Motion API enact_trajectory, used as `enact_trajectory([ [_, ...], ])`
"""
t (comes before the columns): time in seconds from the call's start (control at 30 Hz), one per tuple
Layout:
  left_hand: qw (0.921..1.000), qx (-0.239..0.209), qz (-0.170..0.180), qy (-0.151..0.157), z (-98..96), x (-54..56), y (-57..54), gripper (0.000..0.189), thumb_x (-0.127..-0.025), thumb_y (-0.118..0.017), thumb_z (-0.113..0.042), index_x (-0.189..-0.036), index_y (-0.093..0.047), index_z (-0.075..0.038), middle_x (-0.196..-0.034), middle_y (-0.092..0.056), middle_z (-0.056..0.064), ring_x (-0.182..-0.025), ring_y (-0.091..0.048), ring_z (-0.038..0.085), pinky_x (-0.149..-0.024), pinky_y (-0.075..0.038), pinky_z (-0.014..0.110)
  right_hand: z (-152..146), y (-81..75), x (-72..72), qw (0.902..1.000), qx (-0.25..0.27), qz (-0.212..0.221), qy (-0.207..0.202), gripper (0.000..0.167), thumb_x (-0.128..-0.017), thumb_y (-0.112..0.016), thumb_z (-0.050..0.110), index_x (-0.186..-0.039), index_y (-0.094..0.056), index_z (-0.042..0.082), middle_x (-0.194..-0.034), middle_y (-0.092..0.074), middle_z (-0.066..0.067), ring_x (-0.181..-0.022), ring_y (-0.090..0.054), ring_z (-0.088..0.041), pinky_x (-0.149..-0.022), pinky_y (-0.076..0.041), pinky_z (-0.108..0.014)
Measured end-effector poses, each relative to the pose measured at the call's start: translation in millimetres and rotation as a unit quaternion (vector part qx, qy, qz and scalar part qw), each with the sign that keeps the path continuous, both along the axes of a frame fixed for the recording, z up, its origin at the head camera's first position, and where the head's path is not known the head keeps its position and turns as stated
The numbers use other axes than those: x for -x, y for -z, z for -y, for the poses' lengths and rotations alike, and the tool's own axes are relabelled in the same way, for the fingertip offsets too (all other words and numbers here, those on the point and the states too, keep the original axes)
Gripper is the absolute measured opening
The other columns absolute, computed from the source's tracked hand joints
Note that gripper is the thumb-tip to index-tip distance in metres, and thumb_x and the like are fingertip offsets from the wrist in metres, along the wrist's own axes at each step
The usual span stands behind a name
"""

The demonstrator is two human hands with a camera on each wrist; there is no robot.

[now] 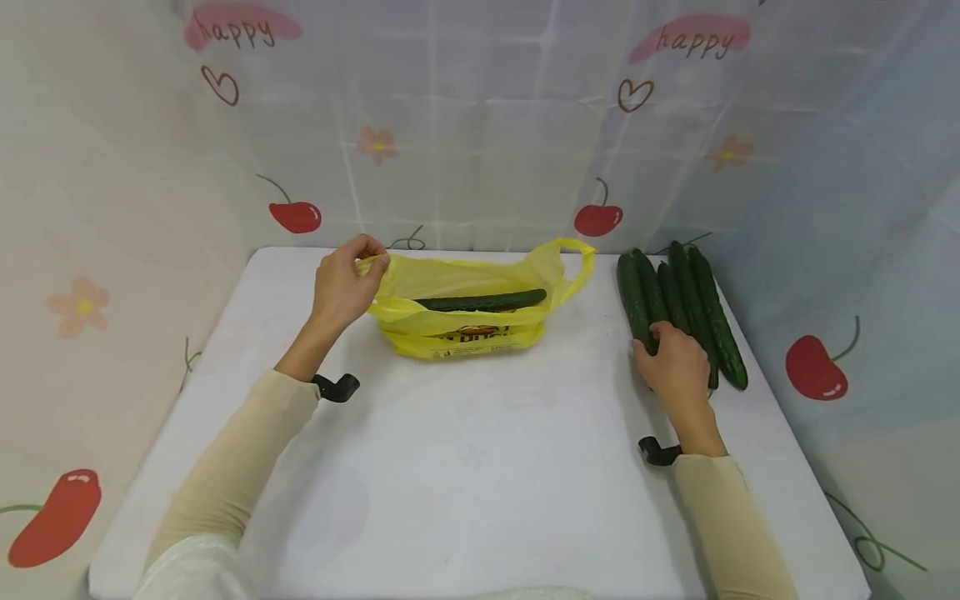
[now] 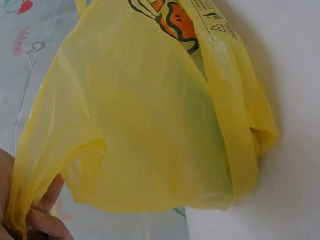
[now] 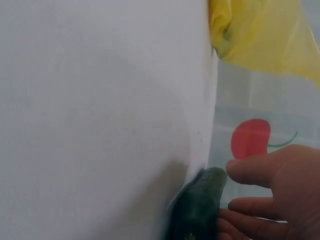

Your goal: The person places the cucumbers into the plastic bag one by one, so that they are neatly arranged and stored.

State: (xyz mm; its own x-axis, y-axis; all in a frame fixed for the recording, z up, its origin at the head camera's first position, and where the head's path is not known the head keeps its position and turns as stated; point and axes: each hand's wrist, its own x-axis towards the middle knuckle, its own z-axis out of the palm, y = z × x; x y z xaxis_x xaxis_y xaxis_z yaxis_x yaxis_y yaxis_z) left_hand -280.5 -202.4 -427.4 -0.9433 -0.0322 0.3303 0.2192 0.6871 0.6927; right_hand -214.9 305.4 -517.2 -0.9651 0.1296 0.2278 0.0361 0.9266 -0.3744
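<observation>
A yellow plastic bag (image 1: 465, 333) lies on the white table with its mouth spread, and a cucumber (image 1: 480, 302) shows inside it. My left hand (image 1: 348, 279) pinches the bag's left handle; in the left wrist view the gathered plastic (image 2: 25, 200) passes between thumb and fingers. On the right, my right hand (image 1: 675, 362) is at the near end of several cucumbers (image 1: 678, 292) lying side by side. The right wrist view has its thumb (image 3: 250, 167) extended close to the tip of one cucumber (image 3: 197, 205), with the other fingers beside it.
The white table (image 1: 480, 467) meets a printed curtain (image 1: 487, 150) at its back edge. More printed sheeting hangs along the left and right sides. The bag's right handle loop (image 1: 581, 267) stands up toward the cucumbers. Black wrist mounts (image 1: 337, 388) sit on both forearms.
</observation>
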Motion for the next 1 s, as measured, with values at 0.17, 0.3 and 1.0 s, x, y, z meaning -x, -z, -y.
enact_trajectory([
  [0.17, 0.9999, -0.010, -0.008, 0.003, 2.6, -1.2, 1.6, 0.017, -0.106, -0.066, -0.025, -0.114, -0.072, -0.011, -0.119, -0.076, 0.014, -0.120, -0.067, 0.038, -0.105, -0.047, 0.060, 13.7, -2.2, 8.8, 0.9980, -0.029, 0.048, 0.027, 0.061, -0.100, -0.075, 0.030, -0.144, -0.058, -0.009, -0.131, -0.065, -0.038, -0.112, -0.063, -0.061, -0.086, -0.054, -0.073],
  [0.3, 0.9999, -0.014, -0.005, 0.007, 2.8, -2.0, 2.4, 0.018, -0.107, -0.065, -0.025, -0.115, -0.071, -0.010, -0.121, -0.076, 0.016, -0.121, -0.065, 0.039, -0.107, -0.046, 0.061, 18.9, -2.0, 14.8, 0.9967, -0.025, 0.063, 0.046, 0.055, -0.099, -0.076, 0.029, -0.131, -0.062, -0.012, -0.122, -0.062, -0.037, -0.107, -0.062, -0.060, -0.083, -0.054, -0.072],
  [1.0, 0.9996, -0.024, -0.003, 0.016, 2.5, -3.8, 9.6, 0.014, -0.107, -0.066, -0.025, -0.113, -0.071, -0.013, -0.120, -0.077, 0.013, -0.124, -0.066, 0.036, -0.111, -0.045, 0.062, 24.1, 2.0, 23.0, 0.9958, 0.091, 0.009, 0.007, 0.057, -0.101, -0.058, 0.006, -0.154, -0.045, -0.008, -0.149, -0.044, -0.039, -0.127, -0.053, -0.064, -0.107, -0.044, -0.076],
])
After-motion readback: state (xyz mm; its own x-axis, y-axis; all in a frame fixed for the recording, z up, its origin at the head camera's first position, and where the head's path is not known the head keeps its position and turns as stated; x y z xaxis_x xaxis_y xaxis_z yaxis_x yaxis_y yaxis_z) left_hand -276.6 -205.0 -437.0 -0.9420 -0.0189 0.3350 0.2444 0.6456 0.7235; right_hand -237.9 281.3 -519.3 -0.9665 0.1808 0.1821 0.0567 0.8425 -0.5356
